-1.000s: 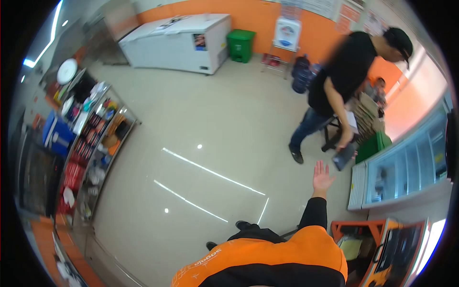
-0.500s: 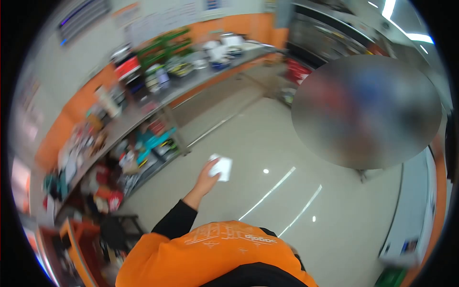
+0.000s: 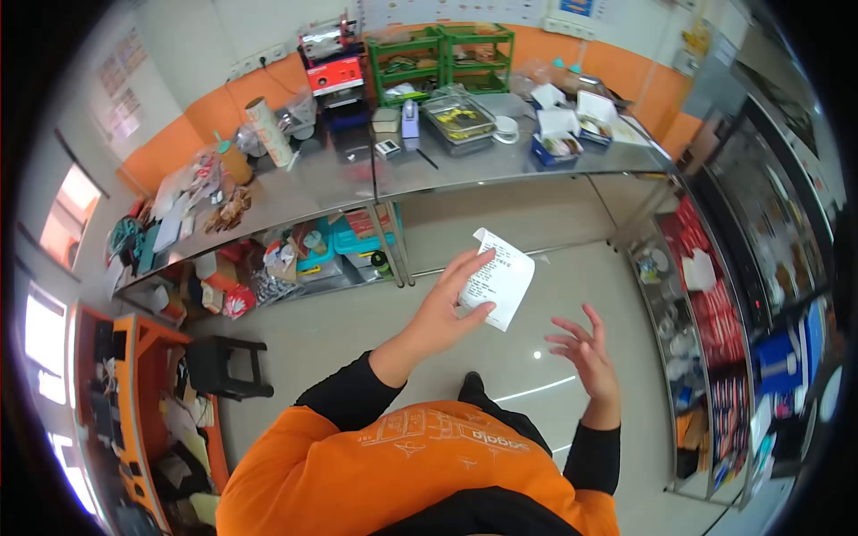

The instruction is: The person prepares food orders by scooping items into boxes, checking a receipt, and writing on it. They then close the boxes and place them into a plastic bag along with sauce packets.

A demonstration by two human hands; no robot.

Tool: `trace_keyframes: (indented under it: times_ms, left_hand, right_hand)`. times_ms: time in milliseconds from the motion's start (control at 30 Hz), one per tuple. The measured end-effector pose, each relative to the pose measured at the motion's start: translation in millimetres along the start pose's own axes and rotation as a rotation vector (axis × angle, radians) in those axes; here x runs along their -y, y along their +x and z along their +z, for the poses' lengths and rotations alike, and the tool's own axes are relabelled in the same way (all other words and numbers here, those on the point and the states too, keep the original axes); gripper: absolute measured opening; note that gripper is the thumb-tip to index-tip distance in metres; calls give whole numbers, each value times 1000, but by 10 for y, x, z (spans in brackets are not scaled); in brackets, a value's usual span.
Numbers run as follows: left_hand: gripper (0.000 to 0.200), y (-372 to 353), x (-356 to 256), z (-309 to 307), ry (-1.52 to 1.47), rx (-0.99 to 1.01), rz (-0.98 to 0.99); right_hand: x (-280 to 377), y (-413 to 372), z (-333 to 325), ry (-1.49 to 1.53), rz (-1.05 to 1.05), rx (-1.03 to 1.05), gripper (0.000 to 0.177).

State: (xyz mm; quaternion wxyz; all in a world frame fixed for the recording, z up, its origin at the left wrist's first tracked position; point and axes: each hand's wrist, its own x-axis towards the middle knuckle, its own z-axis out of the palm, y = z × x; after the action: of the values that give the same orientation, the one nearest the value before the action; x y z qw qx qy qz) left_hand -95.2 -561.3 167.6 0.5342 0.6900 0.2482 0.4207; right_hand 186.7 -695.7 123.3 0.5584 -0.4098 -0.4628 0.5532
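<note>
A white printed receipt (image 3: 502,279) is pinched between the thumb and fingers of my left hand (image 3: 438,308), out in front of my body. Its lines of dark print face me, and one edge curls. To the right, my right hand (image 3: 585,355) is raised with fingers apart and nothing in it, a short way from the paper. Both hands are over the tiled floor, short of the steel counter (image 3: 331,179).
Open boxes (image 3: 556,147), a glass dish with yellow food (image 3: 460,118) and green racks (image 3: 442,58) stand on the counter. A black stool (image 3: 228,366) is at left. A shelf rack with red packets (image 3: 715,322) stands at right beside a glass-fronted cabinet (image 3: 760,188).
My view has turned to face the counter. The left hand with the receipt is now higher and nearer the middle, and my right hand has come into view.
</note>
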Motion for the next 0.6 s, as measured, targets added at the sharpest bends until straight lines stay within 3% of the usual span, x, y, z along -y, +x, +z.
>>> trace_keyframes:
  times_ms: [100,200,333,567,600]
  left_hand:
    - [73,456,91,-126,205,-17,-1]
    - [74,692,316,-317,304,-31,-87]
    - [74,832,830,-702,288,-193,-239]
    - [57,1724,2313,-1887,110,-313,-414]
    - [55,1929,2439,-2063,80,-322,-462]
  right_hand:
    - [16,1191,106,287,-39,272,73]
    - [-74,2218,240,527,91,363,60]
    - [-423,3185,461,217,197,394,44]
    - [-1566,5207,519,-261,37,510,44]
    - [-1697,5452,493,-265,87,447,42]
